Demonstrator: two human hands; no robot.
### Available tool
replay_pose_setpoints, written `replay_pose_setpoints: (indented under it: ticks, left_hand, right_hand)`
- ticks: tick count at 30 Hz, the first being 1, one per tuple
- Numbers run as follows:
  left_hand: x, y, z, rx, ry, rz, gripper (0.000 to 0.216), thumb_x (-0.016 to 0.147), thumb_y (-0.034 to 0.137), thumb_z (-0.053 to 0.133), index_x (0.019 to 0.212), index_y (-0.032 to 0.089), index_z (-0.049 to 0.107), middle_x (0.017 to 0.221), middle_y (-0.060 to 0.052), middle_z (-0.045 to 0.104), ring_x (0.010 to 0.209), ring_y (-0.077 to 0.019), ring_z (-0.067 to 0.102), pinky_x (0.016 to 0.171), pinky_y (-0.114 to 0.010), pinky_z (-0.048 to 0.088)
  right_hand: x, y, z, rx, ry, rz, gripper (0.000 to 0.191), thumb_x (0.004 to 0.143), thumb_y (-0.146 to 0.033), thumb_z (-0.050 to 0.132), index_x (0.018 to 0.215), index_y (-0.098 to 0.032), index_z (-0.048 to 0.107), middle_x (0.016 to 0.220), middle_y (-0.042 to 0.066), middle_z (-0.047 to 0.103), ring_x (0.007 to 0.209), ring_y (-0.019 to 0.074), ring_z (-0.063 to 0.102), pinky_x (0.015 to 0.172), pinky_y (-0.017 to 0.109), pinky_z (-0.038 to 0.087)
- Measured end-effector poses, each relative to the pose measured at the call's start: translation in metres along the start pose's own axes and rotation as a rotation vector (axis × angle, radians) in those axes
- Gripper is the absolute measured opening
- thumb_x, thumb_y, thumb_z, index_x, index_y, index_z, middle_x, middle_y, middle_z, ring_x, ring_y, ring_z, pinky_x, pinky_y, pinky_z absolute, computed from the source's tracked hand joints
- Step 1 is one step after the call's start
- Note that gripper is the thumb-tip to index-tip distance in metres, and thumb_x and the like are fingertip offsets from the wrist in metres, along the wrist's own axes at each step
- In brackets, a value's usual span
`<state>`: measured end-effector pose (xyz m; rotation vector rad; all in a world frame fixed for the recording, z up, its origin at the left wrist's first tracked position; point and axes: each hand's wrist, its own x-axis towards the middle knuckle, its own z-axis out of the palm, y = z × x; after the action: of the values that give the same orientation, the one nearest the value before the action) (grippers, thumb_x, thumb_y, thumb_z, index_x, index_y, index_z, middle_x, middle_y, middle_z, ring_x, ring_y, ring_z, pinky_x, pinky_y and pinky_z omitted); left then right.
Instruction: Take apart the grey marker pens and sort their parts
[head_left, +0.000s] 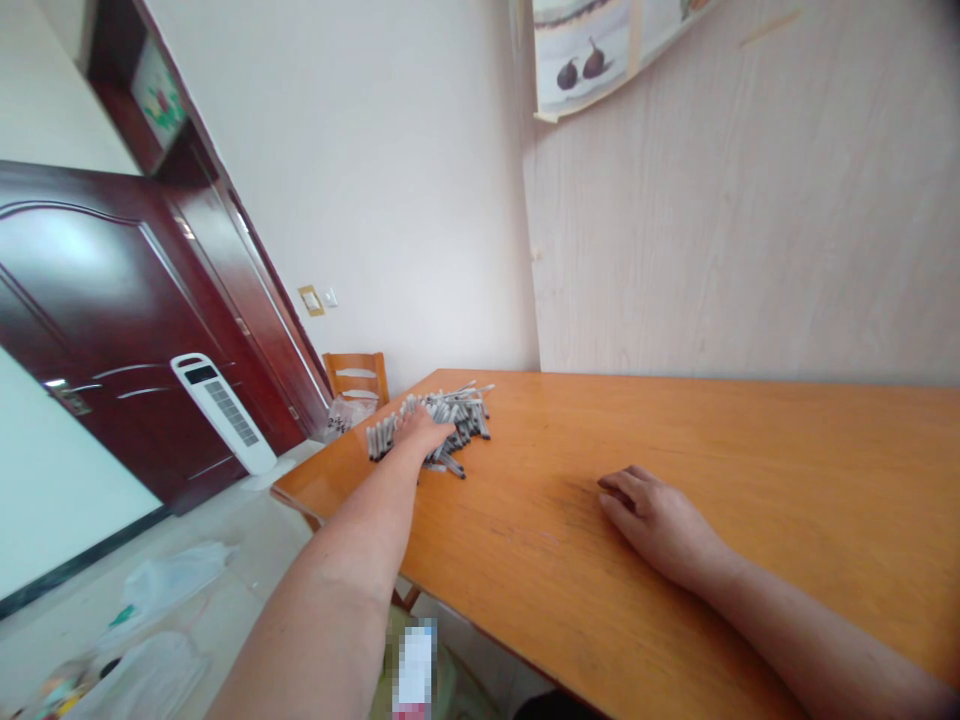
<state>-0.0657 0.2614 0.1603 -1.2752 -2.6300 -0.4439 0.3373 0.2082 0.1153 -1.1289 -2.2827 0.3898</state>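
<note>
"So, which step are we on here?"

"Looks like the reaching bit. Our left hand (424, 431) is stretched out to the heap of pens (471, 418) near the left edge of the table (750, 440), either on top or just over it, can't tell which."

"Do we have any in our grip?"

"Can't tell tbh, the fingertips are lost among the pens. Our right hand (664, 522) is well apart from the left, resting on the wood, fingers loosely curled with a gap to the thumb, nothing in it."

"And the next move?"

"Just our guess, but it calls for a light touch: they're loose and pointing all ways, so closing on a few could drag the neighbours along."
</note>
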Motion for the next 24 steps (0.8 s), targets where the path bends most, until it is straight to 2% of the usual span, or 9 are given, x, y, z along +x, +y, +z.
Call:
replay_pose_setpoints:
  ticks: [7, 17, 24]
  left_hand:
    - [-0.005, 0.003, -0.003, -0.020, 0.013, 0.033, 0.074, 0.063, 0.055, 0.063, 0.125, 0.017, 0.048, 0.131, -0.020, 0.051, 0.121, -0.0351, 0.050, 0.092, -0.041, 0.045]
    - [-0.018, 0.008, -0.009, -0.014, 0.099, 0.078, 0.062, 0.069, 0.045, 0.061, 0.123, 0.019, 0.045, 0.126, -0.018, 0.053, 0.111, -0.0332, 0.057, 0.085, -0.042, 0.048]
    - [-0.021, 0.009, -0.009, -0.024, 0.166, 0.101, 0.054, 0.073, 0.032, 0.059, 0.123, 0.020, 0.044, 0.123, -0.017, 0.053, 0.111, -0.0304, 0.056, 0.086, -0.039, 0.047]
  right_hand:
    - [0.001, 0.001, 0.001, 0.010, 0.002, -0.006, 0.030, 0.090, -0.033, 0.043, 0.104, -0.020, 0.066, 0.101, 0.010, 0.065, 0.087, 0.0190, 0.063, 0.080, 0.031, 0.047]
    - [0.001, 0.000, 0.000, -0.006, 0.008, -0.008, 0.030, 0.091, -0.034, 0.043, 0.103, -0.019, 0.066, 0.101, 0.010, 0.065, 0.089, 0.0195, 0.063, 0.081, 0.031, 0.047]
    - [0.001, 0.000, 0.000, -0.012, 0.007, 0.000, 0.030, 0.090, -0.034, 0.043, 0.104, -0.019, 0.065, 0.103, 0.010, 0.065, 0.089, 0.0197, 0.063, 0.079, 0.031, 0.048]
